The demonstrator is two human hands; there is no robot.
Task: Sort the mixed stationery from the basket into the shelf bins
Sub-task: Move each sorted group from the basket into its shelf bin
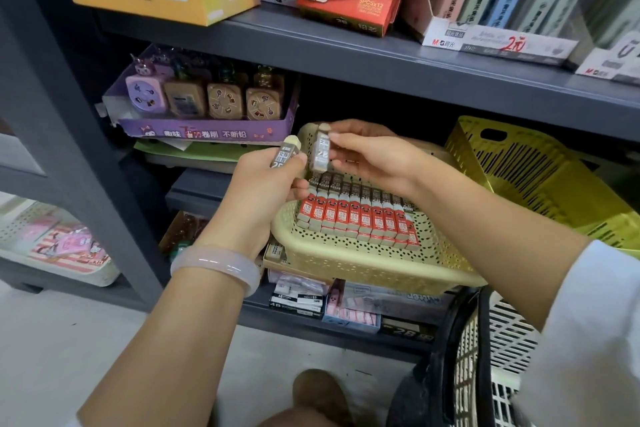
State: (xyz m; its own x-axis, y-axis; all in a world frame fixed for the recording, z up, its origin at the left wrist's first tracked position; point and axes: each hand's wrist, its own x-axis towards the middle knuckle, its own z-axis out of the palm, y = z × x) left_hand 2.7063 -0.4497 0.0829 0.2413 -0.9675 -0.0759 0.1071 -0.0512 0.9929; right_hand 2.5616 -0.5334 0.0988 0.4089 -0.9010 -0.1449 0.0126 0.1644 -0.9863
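Holding one small grey 2B lead case (pixel 286 155) in the left hand (pixel 258 191) and pinching another lead case (pixel 320 152) in the right hand (pixel 374 159), a person works above a beige perforated bin (pixel 346 260) lined with red-and-grey cases (pixel 356 215). Grey shelves (pixel 381 62) hold boxed stationery; a yellow basket (pixel 540 166) sits right.

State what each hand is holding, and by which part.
Left hand grips a 2B lead case by its lower half. Right hand pinches another 2B lead case at its side, near the top.
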